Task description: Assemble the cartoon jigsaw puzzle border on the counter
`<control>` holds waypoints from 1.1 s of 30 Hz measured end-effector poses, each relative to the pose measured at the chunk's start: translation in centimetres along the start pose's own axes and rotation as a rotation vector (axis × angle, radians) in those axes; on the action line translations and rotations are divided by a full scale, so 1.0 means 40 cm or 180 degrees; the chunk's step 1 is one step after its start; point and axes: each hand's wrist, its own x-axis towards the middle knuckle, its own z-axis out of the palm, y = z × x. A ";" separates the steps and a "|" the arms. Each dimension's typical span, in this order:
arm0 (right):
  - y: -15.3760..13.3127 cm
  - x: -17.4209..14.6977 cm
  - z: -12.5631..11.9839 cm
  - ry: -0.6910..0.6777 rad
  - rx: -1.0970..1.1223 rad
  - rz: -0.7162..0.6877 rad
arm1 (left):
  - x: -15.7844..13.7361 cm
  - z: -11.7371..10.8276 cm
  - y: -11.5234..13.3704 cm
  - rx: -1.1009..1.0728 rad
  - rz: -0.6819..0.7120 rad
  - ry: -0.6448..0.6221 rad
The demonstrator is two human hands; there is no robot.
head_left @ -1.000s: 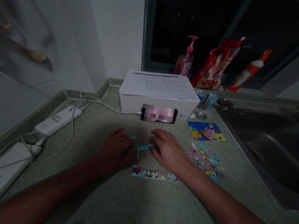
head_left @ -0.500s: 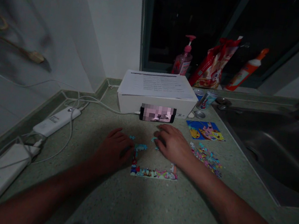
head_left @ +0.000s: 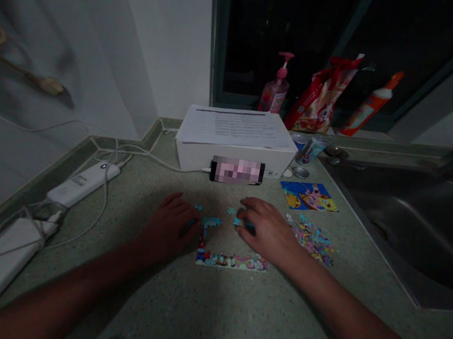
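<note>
Piecing the far edge of a jigsaw border (head_left: 232, 261), flat in front of a white box (head_left: 194, 154), seems in hand; the next move calls for matching a blue piece (head_left: 231, 211) by its tabs. The border's long strip runs parallel to the box's front, its gapped edge facing the box. Before the box's left end, the left hand (head_left: 174, 220) curls loosely; before its right end, the right hand (head_left: 268, 228) arches; any pinch is unclear.

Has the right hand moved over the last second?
Yes. Judged against the white box, the right hand has shifted to the right, farther from the left hand.
</note>
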 end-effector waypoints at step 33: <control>-0.041 0.047 0.032 0.0043 0.0458 0.0066 | -0.004 0.009 0.019 -0.0362 0.0600 -0.0296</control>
